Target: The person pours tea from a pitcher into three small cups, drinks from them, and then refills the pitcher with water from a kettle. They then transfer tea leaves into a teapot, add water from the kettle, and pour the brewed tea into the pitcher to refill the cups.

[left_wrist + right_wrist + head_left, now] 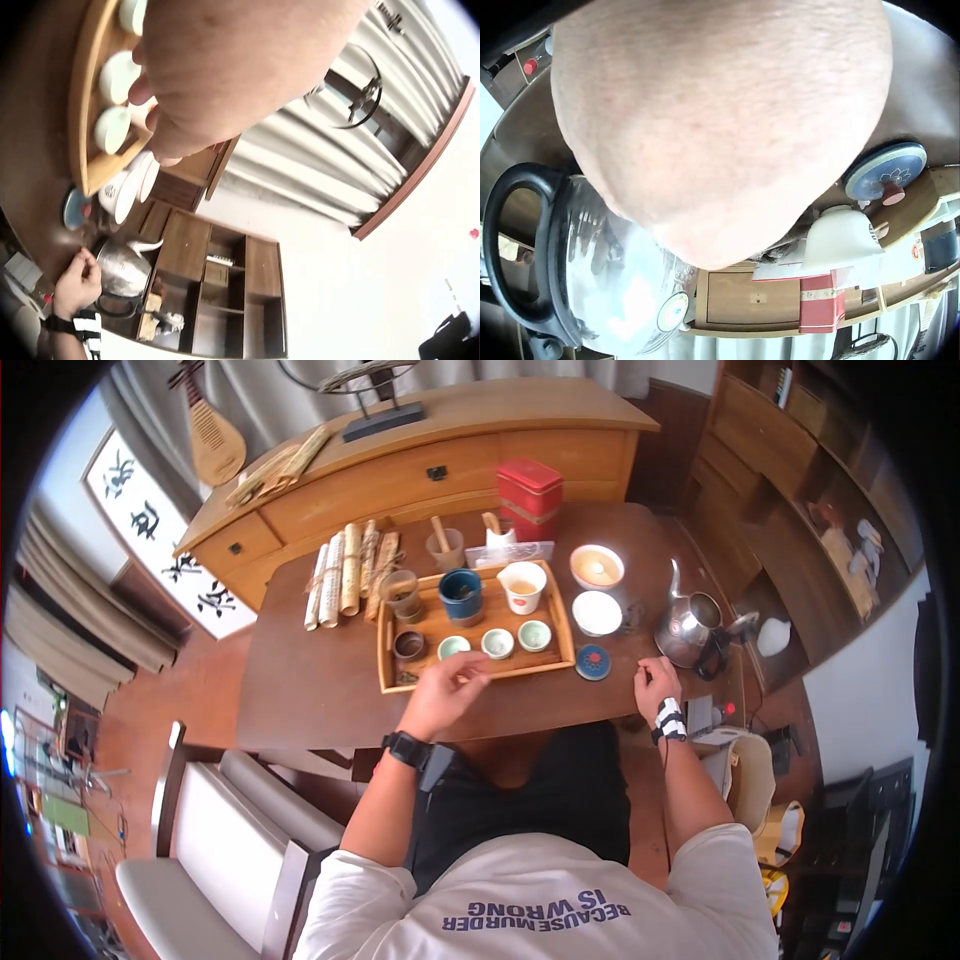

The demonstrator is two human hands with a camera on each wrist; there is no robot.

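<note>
My left hand (447,692) hovers at the front edge of a wooden tray (553,669), its fingers loosely bent with nothing visible between them. Closest to it are small pale green teacups (497,643) in a row and a dark brown cup (408,646). Behind those on the tray stand a blue cup (461,598), a white pitcher (523,588) of amber liquid and a glass (402,596). At the table's front edge is my right hand (657,685), fingers loosely curled, beside a steel kettle (688,628). A blue lid (593,662) lies between the hands.
Right of the tray are a white bowl (597,614) and another bowl (597,567) with something pale inside. Bamboo scrolls (350,572) lie at the back left, a red tin (531,498) at the back. A wooden cabinet (380,485) stands behind the table.
</note>
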